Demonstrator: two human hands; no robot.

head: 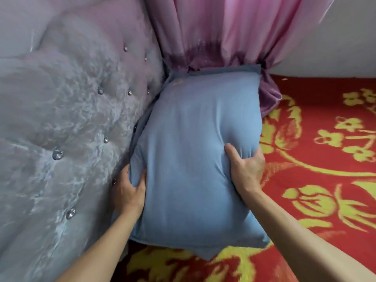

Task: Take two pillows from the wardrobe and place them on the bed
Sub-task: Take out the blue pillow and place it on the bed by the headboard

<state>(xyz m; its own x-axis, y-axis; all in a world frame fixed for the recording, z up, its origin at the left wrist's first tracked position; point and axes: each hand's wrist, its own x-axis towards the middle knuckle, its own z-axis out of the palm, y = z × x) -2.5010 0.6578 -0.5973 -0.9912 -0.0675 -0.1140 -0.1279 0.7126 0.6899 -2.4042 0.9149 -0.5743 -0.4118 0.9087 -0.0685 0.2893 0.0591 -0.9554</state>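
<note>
Red, flower-patterned bed cover (317,163) fills the space under both arms. On it, the right hand (247,165) clamps the blue pillow (191,159) at its right edge and the left hand (130,190) pinches its left edge, probably to square it against the tufted headboard (67,123) beside the pink curtain (219,31).

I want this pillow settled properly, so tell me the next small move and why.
Probably let go with both hands. The plump blue fabric pillow already lies on the red bedspread with yellow flowers, against the grey tufted headboard, while the left hand and right hand grip its sides.
</note>
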